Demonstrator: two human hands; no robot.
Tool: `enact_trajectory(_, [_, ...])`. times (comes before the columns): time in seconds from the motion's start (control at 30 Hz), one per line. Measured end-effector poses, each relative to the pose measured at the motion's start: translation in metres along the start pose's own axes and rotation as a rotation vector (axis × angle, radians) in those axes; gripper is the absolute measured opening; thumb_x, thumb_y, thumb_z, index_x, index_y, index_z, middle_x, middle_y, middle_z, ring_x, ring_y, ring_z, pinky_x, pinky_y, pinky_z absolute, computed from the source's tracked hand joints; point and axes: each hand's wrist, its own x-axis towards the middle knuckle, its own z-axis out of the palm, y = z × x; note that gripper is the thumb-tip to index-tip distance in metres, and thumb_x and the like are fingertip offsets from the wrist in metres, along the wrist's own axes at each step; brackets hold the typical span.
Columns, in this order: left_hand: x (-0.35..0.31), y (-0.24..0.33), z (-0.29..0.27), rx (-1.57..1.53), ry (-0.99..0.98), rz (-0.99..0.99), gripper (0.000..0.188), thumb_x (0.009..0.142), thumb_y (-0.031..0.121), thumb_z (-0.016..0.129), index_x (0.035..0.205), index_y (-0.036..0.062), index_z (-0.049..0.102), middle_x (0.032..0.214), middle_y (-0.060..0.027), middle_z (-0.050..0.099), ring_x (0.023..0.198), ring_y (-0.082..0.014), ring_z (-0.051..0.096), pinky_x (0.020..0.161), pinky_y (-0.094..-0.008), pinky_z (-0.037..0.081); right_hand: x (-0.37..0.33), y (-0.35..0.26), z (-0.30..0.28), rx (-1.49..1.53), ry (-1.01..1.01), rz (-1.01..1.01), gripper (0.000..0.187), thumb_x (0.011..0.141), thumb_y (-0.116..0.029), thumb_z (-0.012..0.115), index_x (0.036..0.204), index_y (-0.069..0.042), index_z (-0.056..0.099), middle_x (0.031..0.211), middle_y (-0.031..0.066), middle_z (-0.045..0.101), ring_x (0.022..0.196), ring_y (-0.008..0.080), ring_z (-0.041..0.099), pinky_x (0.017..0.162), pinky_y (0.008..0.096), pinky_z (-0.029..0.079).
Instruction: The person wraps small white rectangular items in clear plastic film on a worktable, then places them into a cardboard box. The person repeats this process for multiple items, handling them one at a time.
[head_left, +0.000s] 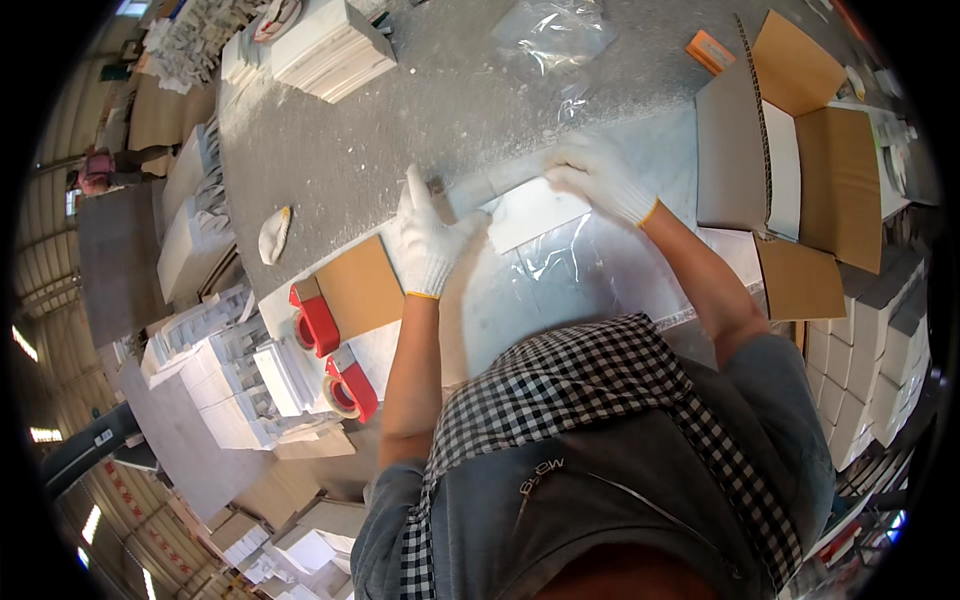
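Note:
A flat white rectangular piece (535, 214) lies in front of me on the pale work surface. My left hand (428, 235), in a white knit glove, is at its left end, with the fingers stretched away from me and the thumb reaching to the piece's edge. My right hand (608, 182), gloved the same way, bends its fingers over the right end and holds it there. Clear plastic film (580, 265) spreads shiny and wrinkled on the near side of the piece, partly beneath it.
Two red tape dispensers (318, 322) and a brown cardboard sheet (358, 290) lie at left. An open cardboard box (728, 150) stands at right, near an orange object (710, 50). Further off are a clear plastic bag (553, 35), a white stack (335, 55) and a loose glove (274, 236).

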Motion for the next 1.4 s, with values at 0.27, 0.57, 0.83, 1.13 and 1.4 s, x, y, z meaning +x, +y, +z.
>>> enact_trajectory(0.27, [-0.012, 0.009, 0.024, -0.261, -0.099, 0.172, 0.049, 0.079, 0.016, 0.079, 0.125, 0.0056, 0.065, 0.128, -0.0177, 0.064, 0.116, -0.0333, 0.062, 0.097, -0.0397, 0.052, -0.04, 0.009, 0.006, -0.073, -0.069, -0.066, 0.013, 0.089, -0.021, 0.07, 0.092, -0.009, 0.073, 0.096, 0.0055, 0.067, 0.094, 0.0268, 0.062, 0.086, 0.0387, 0.05])
enact_trajectory(0.57, [-0.032, -0.008, 0.05, 0.01, 0.191, 0.587, 0.016, 0.08, 0.014, 0.075, 0.096, 0.0102, 0.077, 0.109, -0.0095, 0.072, 0.107, -0.0306, 0.066, 0.089, -0.0419, 0.054, -0.057, 0.018, 0.016, -0.076, -0.094, -0.125, 0.011, 0.089, -0.021, 0.071, 0.092, -0.011, 0.073, 0.099, 0.0033, 0.066, 0.096, 0.0258, 0.06, 0.088, 0.0387, 0.05])
enact_trajectory(0.83, [-0.054, 0.0, 0.037, 0.166, 0.06, 0.598, 0.036, 0.082, 0.017, 0.074, 0.118, 0.012, 0.071, 0.129, -0.0165, 0.063, 0.12, -0.0374, 0.058, 0.096, -0.0465, 0.049, -0.063, 0.019, 0.014, -0.173, -0.075, -0.23, 0.01, 0.089, -0.019, 0.073, 0.096, -0.011, 0.072, 0.099, 0.004, 0.065, 0.094, 0.0261, 0.06, 0.084, 0.0375, 0.051])
enact_trajectory(1.13, [-0.055, -0.009, 0.02, 0.088, 0.137, 0.743, 0.032, 0.078, 0.02, 0.074, 0.105, 0.0061, 0.066, 0.117, -0.0163, 0.061, 0.109, -0.0357, 0.059, 0.087, -0.0473, 0.05, -0.086, 0.02, 0.022, -0.326, 0.046, -0.322, 0.032, 0.077, -0.005, 0.065, 0.108, -0.008, 0.069, 0.111, 0.0093, 0.066, 0.103, 0.0322, 0.064, 0.084, 0.039, 0.055])
enact_trajectory(1.4, [0.178, -0.051, -0.103, 0.632, 0.5, 0.451, 0.071, 0.082, 0.034, 0.079, 0.144, 0.0122, 0.052, 0.146, -0.0191, 0.051, 0.132, -0.0416, 0.048, 0.103, -0.0543, 0.045, -0.076, 0.004, 0.021, -0.367, 0.128, -0.353, 0.029, 0.072, -0.004, 0.067, 0.1, -0.01, 0.069, 0.103, 0.0051, 0.066, 0.094, 0.0271, 0.066, 0.076, 0.0371, 0.056])
